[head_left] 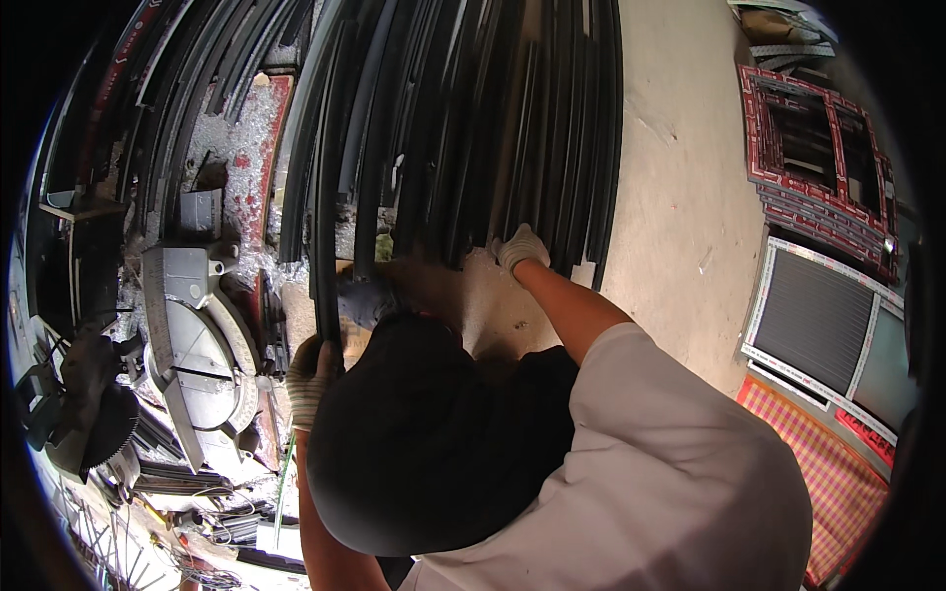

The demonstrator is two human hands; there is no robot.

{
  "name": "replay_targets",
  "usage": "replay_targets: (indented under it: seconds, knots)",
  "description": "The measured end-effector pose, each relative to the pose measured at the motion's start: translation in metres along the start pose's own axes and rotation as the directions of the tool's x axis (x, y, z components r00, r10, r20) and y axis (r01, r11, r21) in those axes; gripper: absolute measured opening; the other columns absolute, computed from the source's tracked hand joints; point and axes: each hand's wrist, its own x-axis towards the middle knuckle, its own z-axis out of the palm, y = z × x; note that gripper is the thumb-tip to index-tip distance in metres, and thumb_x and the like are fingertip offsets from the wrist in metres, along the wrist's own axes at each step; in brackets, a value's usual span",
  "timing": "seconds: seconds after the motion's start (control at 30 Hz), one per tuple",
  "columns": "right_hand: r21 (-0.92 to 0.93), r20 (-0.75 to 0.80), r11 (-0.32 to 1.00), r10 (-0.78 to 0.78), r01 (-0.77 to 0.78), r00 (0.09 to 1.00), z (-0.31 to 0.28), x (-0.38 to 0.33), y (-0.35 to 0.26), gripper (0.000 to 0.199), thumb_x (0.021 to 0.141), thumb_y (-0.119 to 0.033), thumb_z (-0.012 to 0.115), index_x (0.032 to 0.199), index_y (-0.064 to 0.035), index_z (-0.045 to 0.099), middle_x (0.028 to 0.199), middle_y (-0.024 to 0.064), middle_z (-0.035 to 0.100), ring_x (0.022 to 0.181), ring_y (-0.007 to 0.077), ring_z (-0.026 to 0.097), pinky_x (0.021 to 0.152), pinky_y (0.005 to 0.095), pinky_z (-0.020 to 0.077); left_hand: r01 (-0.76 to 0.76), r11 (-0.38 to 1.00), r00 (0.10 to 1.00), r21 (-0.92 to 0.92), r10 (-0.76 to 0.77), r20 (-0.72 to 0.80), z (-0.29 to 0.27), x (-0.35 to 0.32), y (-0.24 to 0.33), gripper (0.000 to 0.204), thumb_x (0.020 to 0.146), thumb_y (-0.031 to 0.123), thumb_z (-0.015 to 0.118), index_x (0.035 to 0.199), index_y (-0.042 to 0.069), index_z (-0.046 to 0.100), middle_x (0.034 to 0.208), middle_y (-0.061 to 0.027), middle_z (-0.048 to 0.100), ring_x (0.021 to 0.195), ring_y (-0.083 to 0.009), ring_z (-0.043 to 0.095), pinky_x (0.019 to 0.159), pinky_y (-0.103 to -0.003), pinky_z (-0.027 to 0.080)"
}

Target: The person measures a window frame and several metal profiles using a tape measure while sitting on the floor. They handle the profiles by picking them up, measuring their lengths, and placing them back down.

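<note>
Black profile strip (pixel 330 177) runs straight away from you; your L hand (pixel 313 379) fingers wrap its near end, R hand (pixel 519 248) fingers curled on the stack (pixel 493 118).

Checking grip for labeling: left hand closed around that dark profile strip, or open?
Closed. The gloved left hand wraps its fingers around a dark profile strip beside the miter saw.

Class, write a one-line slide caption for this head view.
Gloved left hand grips a black strip; gloved right hand touches the stacked black strips beside a mitre saw.
</note>
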Motion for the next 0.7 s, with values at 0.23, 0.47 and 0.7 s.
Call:
replay_targets:
  seconds: [0.23, 0.47, 0.7]
  knots:
    - [0.246, 0.083, 0.930, -0.300, 0.272, 0.950, 0.025, 0.037, 0.025, 0.091, 0.081, -0.041, 0.082, 0.149, -0.0002, 0.039, 0.128, 0.0232, 0.064, 0.121, 0.0326, 0.063, 0.103, 0.0380, 0.0501, -0.038, 0.999, 0.997, 0.016, 0.038, -0.061, 0.013, 0.003, -0.001, 0.031, 0.094, 0.014, 0.075, 0.121, 0.002, 0.066, 0.099, -0.0028, 0.072, 0.083, -0.0098, 0.063, 0.071, -0.024, 0.051]
    - [0.213, 0.024, 0.925, -0.325, 0.313, 0.945, 0.034, 0.038, 0.032, 0.080, 0.086, -0.043, 0.077, 0.139, 0.0086, 0.048, 0.123, 0.0230, 0.065, 0.110, 0.0299, 0.066, 0.091, 0.0358, 0.0548, -0.003, 0.999, 1.000, -0.041, 0.002, -0.009, 0.016, 0.004, -0.001, 0.029, 0.095, 0.015, 0.073, 0.122, 0.004, 0.068, 0.086, 0.0016, 0.067, 0.067, -0.0061, 0.054, 0.058, -0.022, 0.043]
    - [0.724, 0.215, 0.658, -0.501, 0.207, 0.838, -0.001, -0.020, 0.009, 0.081, 0.084, -0.043, 0.083, 0.142, 0.0008, 0.046, 0.125, 0.0136, 0.062, 0.105, 0.0214, 0.060, 0.081, 0.0349, 0.0525, -0.031, 0.996, 0.999, -0.078, 0.031, 0.004, 0.015, -0.001, 0.010, 0.029, 0.098, 0.016, 0.069, 0.123, 0.002, 0.067, 0.081, 0.0015, 0.064, 0.064, -0.0069, 0.052, 0.057, -0.023, 0.042]
